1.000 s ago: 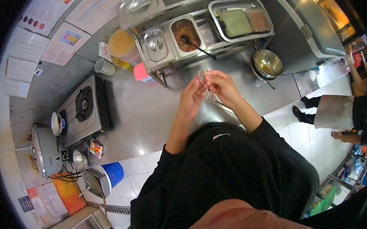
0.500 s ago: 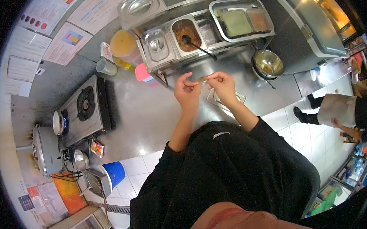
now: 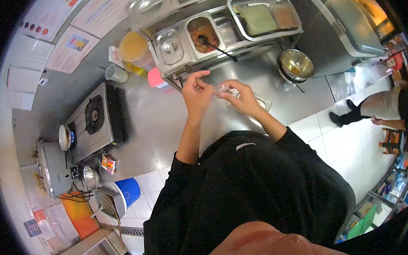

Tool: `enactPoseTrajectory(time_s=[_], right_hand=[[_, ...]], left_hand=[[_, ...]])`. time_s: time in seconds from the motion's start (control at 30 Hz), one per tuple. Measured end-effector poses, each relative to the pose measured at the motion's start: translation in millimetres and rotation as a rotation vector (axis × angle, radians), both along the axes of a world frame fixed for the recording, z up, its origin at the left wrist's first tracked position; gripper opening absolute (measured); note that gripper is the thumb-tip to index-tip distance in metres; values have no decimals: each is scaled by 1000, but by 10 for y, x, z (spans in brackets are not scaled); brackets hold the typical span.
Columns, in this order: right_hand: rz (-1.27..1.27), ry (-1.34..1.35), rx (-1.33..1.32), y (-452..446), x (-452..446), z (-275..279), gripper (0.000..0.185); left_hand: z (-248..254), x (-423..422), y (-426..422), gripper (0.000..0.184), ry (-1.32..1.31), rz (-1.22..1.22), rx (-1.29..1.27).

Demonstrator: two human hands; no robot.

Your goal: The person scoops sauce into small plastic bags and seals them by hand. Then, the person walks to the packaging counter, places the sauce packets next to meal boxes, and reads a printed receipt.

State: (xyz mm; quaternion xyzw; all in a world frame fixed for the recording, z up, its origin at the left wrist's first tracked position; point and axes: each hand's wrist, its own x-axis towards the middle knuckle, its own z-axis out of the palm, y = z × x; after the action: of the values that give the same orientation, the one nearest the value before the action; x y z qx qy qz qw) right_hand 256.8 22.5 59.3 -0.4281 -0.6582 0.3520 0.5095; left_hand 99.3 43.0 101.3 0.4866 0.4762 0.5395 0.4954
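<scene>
My left hand [image 3: 198,96] and my right hand [image 3: 241,98] meet above the steel counter, fingertips almost touching. Between them is a small, clear, shiny piece [image 3: 219,88], perhaps thin plastic; its kind is hard to make out. The right thumb and fingers pinch it. My left hand's thumb and fingertips close on its other end, while the left index finger sticks out. Under my right hand, partly covered, lies a shallow rectangular metal tray [image 3: 263,102]. Beyond the hands, a black-handled spoon [image 3: 218,49] rests in a steel pan of reddish-brown food [image 3: 197,28].
At right stands a metal bowl [image 3: 297,63]. A gas stove [image 3: 86,124] is on the left, a small pan [image 3: 64,137] over its blue flame. Behind are a pink-lidded tub [image 3: 155,78], a plastic cup [image 3: 116,73] and lidded pans [image 3: 169,47]. Another person [image 3: 380,105] stands far right.
Both hands have shifted slightly left, and the left index finger has stretched out. The clear piece is still between them. The other person has moved a little, and the view has tilted slightly.
</scene>
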Motion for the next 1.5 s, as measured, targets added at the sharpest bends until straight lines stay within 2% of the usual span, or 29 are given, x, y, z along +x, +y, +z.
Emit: enactPoseTrajectory(time_s=[0.03, 0.17, 0.23, 0.27, 0.33, 0.37, 0.43, 0.53, 0.67, 0.77, 0.83, 0.97, 1.03, 1.17, 1.23, 1.33, 1.5], right_hand=[[108, 82, -208, -9, 28, 11, 17], [59, 77, -226, -72, 79, 86, 14], [32, 42, -126, -67, 107, 25, 15], [35, 45, -124, -71, 120, 9, 15], [122, 136, -393, -93, 124, 28, 16], [123, 136, -395, -105, 124, 47, 16], [53, -114, -208, -139, 133, 157, 17], [113, -98, -257, -173, 142, 283, 17], [157, -95, -215, -206, 176, 299, 16], [148, -45, -266, -221, 185, 307, 15], [69, 220, -348, -220, 160, 231, 15], [60, 384, -412, -253, 131, 259, 15], [87, 360, -264, -264, 115, 272, 13], [146, 468, -395, -290, 146, 413, 13], [119, 361, -304, -272, 137, 399, 15], [107, 279, -211, -225, 146, 287, 16], [171, 336, -209, -224, 169, 272, 17]], left_hand=[[0, 17, -19, 37, 6, -32, -11], [-86, -122, 9, 37, 176, -26, 101], [-103, -156, 32, 33, 333, -179, 267], [-111, -147, 64, 33, 336, -177, 268], [21, -45, 92, 20, 642, -109, 917], [12, -31, 50, 20, 643, -108, 915], [-16, -18, -65, 14, 695, -242, 606], [-44, -23, -89, 14, 638, -212, 457], [-63, -41, -94, 9, 570, -80, 602], [-71, -46, -113, 11, 423, -65, 453], [-26, -21, -122, 17, -59, -117, 164], [-112, 7, -239, 16, -77, -123, 17], [-121, 58, -283, 15, -331, -76, -24], [-98, 63, -328, 14, -283, -38, -33], [-85, 19, -342, 13, -117, -120, 9], [22, -14, -375, 13, -149, -156, 8], [-39, -47, -405, 15, -120, -145, 72]])
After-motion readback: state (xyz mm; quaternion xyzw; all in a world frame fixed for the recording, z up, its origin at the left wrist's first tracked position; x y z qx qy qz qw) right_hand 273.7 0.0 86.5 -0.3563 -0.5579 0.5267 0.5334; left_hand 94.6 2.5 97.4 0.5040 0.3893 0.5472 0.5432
